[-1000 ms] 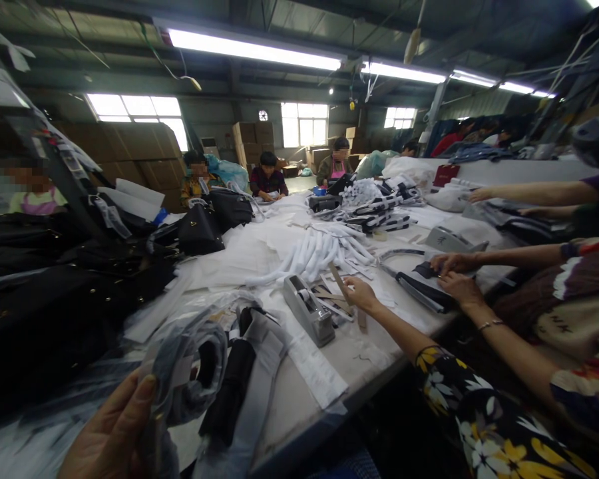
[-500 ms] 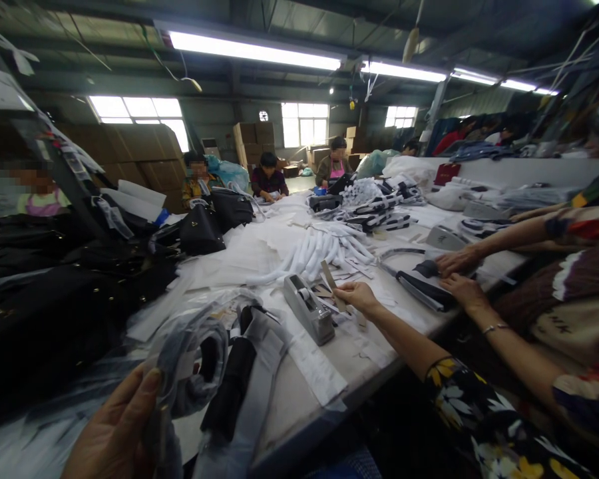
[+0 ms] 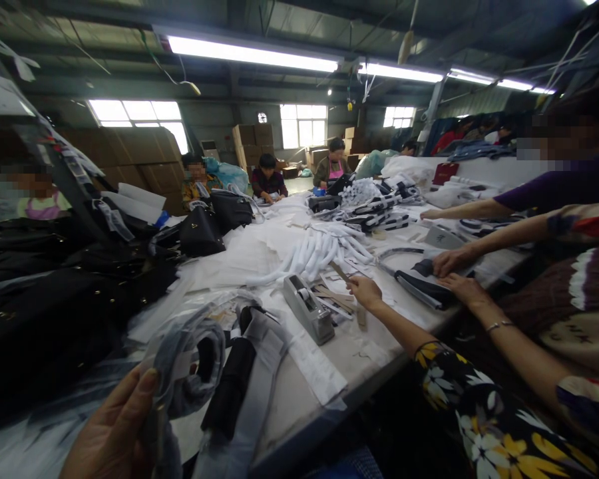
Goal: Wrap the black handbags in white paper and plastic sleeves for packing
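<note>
My left hand is at the bottom left, thumb up, closed on a coiled grey strap in clear plastic wrap. A black folded piece lies next to it in more plastic. My right hand, on a flower-print sleeve, reaches across the white table. It pinches a thin brown card strip just right of the grey tape dispenser. More brown strips lie under the hand.
A co-worker's two hands rest on a black strap at the right; another arm reaches behind. White rolled pieces lie mid-table, black handbags and black goods pile up at the left. Several people sit at the far end.
My right hand has shifted slightly back and right over the brown strips, holding one. At the right a person in a purple sleeve has leaned into view. My left hand has hardly moved.
</note>
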Tool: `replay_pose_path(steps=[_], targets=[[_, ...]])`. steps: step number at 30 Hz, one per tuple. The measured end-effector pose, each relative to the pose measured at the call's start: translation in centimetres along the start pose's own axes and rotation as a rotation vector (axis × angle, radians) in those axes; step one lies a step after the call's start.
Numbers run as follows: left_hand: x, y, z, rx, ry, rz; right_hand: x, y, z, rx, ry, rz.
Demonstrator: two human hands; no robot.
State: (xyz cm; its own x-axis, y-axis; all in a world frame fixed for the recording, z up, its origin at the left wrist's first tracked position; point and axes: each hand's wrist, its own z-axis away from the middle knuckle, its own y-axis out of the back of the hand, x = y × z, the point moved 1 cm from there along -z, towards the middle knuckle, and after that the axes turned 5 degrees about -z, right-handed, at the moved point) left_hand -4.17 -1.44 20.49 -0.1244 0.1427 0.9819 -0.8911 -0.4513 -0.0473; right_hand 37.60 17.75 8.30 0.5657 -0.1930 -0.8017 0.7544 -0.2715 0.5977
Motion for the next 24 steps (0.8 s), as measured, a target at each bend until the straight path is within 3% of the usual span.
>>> replay_pose_path(steps=[3,6,10,13,18,24], targets=[[0.2,0.0,0.1,-0.013,0.034,-0.001,-2.2,-0.1,2.3,-0.058,0.095,-0.148],[0.7,-0.5,0.5,-0.067,0.016,0.058,-5.6,-0.6,6.7,-0.218,0.206,-0.298],[1.1,-0.8,0.5,-0.103,-0.079,0.031,-10.4,-1.1,13.8,-0.665,0.353,-0.506],[1.2,-0.4,0.2,-0.127,-0.138,-0.029,-13.0,-1.9,17.3,-0.889,0.377,-0.52],[1.4,0.0,0.5,-0.156,-0.223,-0.102,-15.3,-4.6,18.9,-0.932,0.356,-0.47],[1.9,-0.5,1.2,-0.187,-0.318,-0.175,-18.9,-7.4,19.7,-0.953,0.486,-0.603]])
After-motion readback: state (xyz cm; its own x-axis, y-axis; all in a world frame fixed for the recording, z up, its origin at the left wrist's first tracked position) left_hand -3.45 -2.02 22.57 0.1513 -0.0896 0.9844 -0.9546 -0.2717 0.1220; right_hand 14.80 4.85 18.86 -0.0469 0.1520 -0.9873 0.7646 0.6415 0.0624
